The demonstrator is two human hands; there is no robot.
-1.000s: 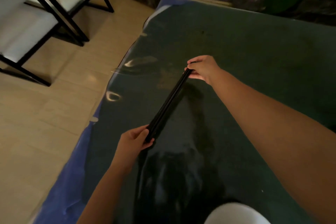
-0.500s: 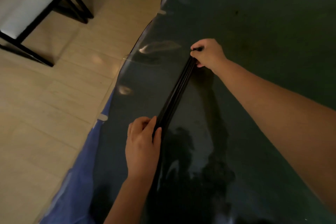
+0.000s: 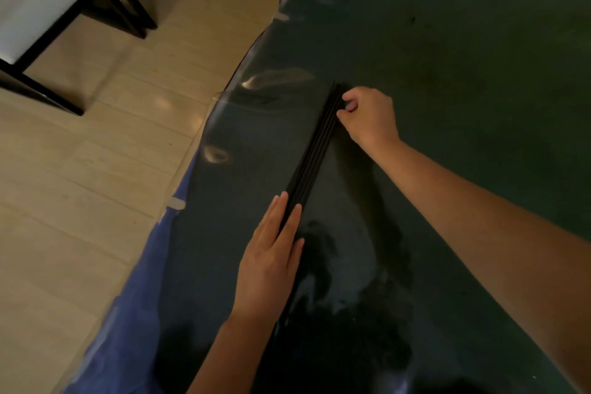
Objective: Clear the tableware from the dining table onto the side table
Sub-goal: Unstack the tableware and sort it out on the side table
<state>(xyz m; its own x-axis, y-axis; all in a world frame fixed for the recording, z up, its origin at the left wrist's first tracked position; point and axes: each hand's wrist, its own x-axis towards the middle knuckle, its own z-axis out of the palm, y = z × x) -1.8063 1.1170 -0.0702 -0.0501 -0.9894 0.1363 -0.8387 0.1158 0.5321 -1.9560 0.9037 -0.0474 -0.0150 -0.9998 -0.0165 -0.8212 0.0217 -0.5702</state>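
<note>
A bundle of several long black chopsticks (image 3: 315, 153) lies flat on the dark glossy dining table (image 3: 447, 57), running from near left to far right. My left hand (image 3: 270, 262) lies flat with its fingers stretched out, the fingertips resting on and beside the near end of the bundle. My right hand (image 3: 367, 117) is at the far end, fingers curled against the sticks' right side. The near end of the bundle is hidden under my left hand.
A blue cloth (image 3: 134, 323) hangs over the table's left edge under a clear cover. Left of it is tan tiled floor (image 3: 96, 185). Black-framed chairs with white seats (image 3: 41, 3) stand at the far left.
The chopsticks, held up between both hands a second ago, have come down onto the table. My left hand has let go of its grip and flattened out; the right hand has slid beside the far end.
</note>
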